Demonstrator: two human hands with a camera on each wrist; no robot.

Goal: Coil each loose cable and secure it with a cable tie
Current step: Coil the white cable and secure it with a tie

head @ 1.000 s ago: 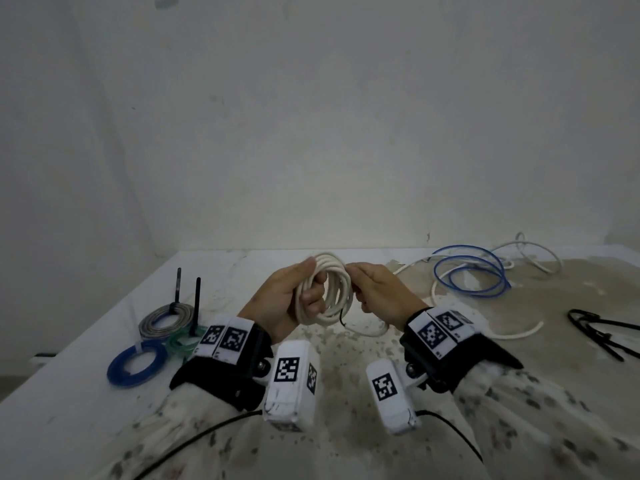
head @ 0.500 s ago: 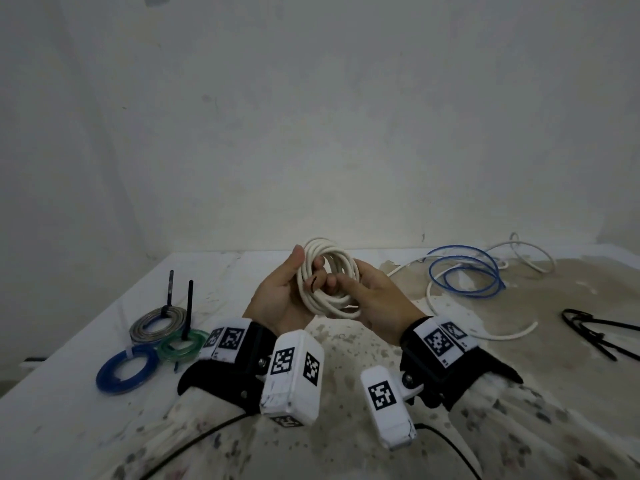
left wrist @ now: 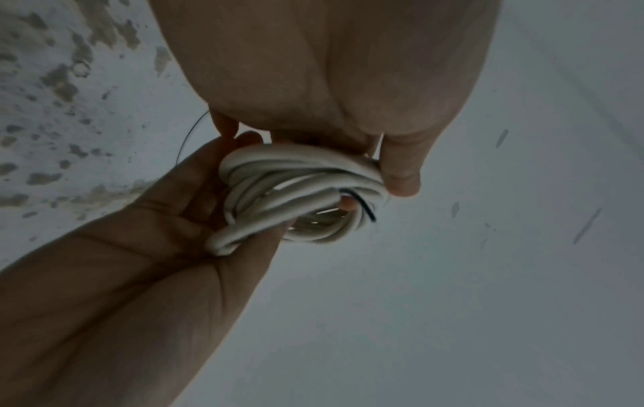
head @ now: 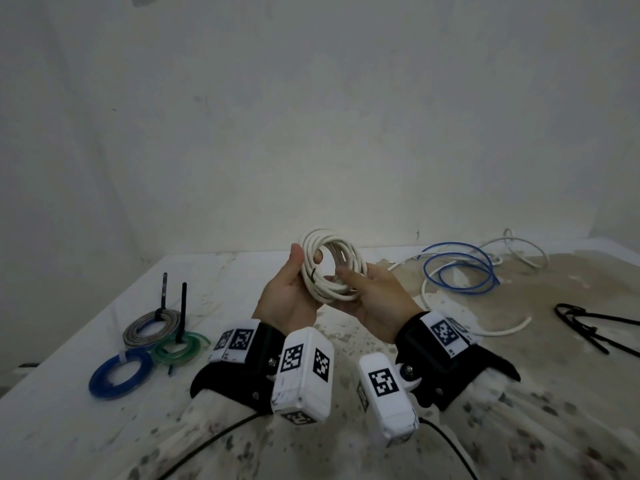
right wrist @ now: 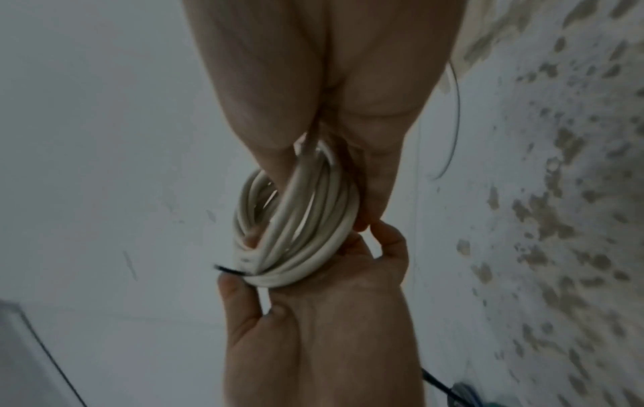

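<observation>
A white cable coil (head: 330, 271) is held up above the table between both hands. My left hand (head: 306, 263) grips its left side, thumb on the outside and a fingertip through the hole. My right hand (head: 349, 284) holds the lower right of the coil, fingers curled under it. A thin black cable tie (head: 313, 276) crosses the coil near my left thumb. Its free end (left wrist: 364, 208) sticks out of the coil (left wrist: 299, 198) in the left wrist view. The right wrist view shows the coil (right wrist: 296, 225) edge-on, with the tie end (right wrist: 226, 271) by the left thumb.
A loose blue cable (head: 457, 271) and a loose white cable (head: 485, 329) lie on the table at the back right. Black cable ties (head: 588, 323) lie at the far right. Tied grey (head: 152, 327), green (head: 180, 348) and blue (head: 119, 374) coils sit at the left.
Both hands have lifted the white coil higher and turned it more face-on. The loop that hung below the coil is gathered in, and my right hand has shifted under the coil.
</observation>
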